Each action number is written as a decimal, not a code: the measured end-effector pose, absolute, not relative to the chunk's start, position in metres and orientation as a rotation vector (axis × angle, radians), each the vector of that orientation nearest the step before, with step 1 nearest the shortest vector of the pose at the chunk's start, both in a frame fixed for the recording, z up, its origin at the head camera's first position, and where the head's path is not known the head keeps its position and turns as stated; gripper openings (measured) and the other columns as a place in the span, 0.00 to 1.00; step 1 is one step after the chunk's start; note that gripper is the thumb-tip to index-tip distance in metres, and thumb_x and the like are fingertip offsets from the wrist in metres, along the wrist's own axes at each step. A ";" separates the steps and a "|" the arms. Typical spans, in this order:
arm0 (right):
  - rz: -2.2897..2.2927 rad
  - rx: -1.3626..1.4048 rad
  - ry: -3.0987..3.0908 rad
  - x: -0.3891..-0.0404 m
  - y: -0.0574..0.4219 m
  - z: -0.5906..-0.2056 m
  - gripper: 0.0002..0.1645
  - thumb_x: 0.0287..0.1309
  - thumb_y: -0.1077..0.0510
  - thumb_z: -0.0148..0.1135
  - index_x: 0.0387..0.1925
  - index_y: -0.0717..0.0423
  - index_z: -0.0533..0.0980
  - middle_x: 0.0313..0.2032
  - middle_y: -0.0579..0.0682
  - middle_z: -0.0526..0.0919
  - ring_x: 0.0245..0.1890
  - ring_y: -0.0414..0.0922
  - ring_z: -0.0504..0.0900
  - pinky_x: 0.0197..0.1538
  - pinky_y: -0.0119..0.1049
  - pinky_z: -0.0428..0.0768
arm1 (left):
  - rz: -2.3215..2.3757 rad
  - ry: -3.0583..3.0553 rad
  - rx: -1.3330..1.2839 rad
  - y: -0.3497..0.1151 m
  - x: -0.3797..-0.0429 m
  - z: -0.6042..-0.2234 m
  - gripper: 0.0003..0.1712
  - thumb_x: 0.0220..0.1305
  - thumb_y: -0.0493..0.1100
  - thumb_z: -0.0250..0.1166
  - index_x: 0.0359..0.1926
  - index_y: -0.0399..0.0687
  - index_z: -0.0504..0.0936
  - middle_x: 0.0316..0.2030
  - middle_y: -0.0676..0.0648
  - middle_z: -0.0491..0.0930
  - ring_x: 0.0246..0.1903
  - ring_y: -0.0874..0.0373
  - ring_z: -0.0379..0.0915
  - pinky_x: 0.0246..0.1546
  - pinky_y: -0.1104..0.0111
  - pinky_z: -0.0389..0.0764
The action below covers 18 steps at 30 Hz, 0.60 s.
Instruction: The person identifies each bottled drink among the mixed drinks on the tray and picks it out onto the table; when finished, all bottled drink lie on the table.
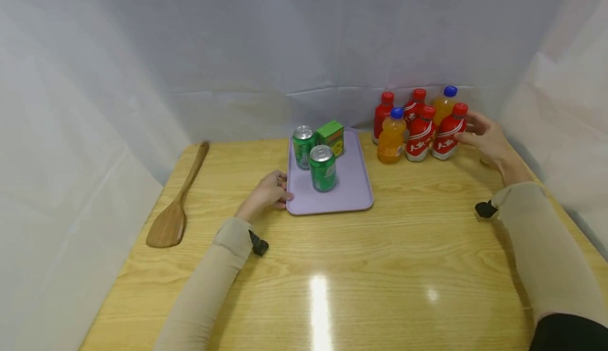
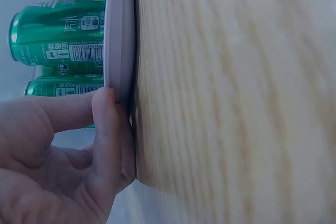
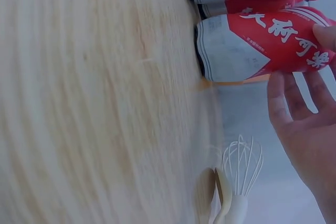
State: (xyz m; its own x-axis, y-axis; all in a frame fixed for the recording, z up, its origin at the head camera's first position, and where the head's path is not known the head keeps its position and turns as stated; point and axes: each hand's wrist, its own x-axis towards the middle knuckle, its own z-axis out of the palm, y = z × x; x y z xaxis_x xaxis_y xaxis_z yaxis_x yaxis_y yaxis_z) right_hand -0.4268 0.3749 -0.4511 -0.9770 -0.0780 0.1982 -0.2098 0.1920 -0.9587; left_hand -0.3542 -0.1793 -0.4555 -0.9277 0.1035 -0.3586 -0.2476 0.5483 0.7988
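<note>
My left hand (image 1: 266, 193) pinches the left rim of a lilac tray (image 1: 351, 185) near its front corner. On the tray stand two green drink cans (image 1: 323, 174) (image 1: 303, 153) and a small green carton (image 1: 330, 133) with a yellow picture. At the back right my right hand (image 1: 490, 142) grips a red-capped cola bottle (image 1: 448, 135), its thumb on one side and fingers on the other. The right wrist view shows that bottle's red and white label (image 3: 273, 43) close up; its base appears at the table surface.
Beside the held bottle stand several more red cola bottles (image 1: 420, 140) and two orange drink bottles (image 1: 391, 139) with blue caps. A wooden spatula (image 1: 172, 219) lies at left. A whisk (image 3: 241, 171) and wooden utensils (image 3: 223, 190) show beyond the right hand. White cloth (image 1: 304, 34) hangs behind.
</note>
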 end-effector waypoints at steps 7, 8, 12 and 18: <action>1.688 0.228 -2.529 -0.427 0.374 -0.450 0.41 0.72 0.58 0.65 0.81 0.48 0.62 0.54 0.20 0.75 0.51 0.23 0.76 0.49 0.14 0.79 | 1.327 2.423 -0.103 -0.181 -0.351 -0.455 0.34 0.70 0.30 0.66 0.72 0.36 0.64 0.53 0.38 0.74 0.35 0.57 0.78 0.29 0.74 0.86; 1.684 0.220 -2.542 -0.427 0.373 -0.450 0.41 0.73 0.57 0.64 0.81 0.48 0.60 0.57 0.23 0.75 0.53 0.24 0.75 0.50 0.14 0.79 | 1.323 2.428 -0.095 -0.180 -0.351 -0.455 0.34 0.70 0.30 0.65 0.72 0.36 0.64 0.53 0.38 0.74 0.36 0.56 0.78 0.30 0.74 0.86; 1.624 0.170 -2.539 -0.418 0.370 -0.447 0.41 0.77 0.51 0.58 0.83 0.49 0.56 0.73 0.45 0.70 0.65 0.34 0.71 0.59 0.14 0.75 | 1.293 2.450 -0.042 -0.180 -0.349 -0.456 0.33 0.71 0.31 0.64 0.73 0.35 0.63 0.53 0.37 0.75 0.38 0.55 0.79 0.33 0.72 0.88; 1.309 0.048 -2.115 -0.399 0.332 -0.431 0.28 0.72 0.56 0.61 0.70 0.60 0.74 0.66 0.53 0.78 0.65 0.42 0.72 0.69 0.28 0.72 | 1.073 2.666 0.071 -0.185 -0.346 -0.451 0.36 0.74 0.36 0.62 0.78 0.37 0.60 0.60 0.32 0.76 0.51 0.43 0.82 0.54 0.56 0.90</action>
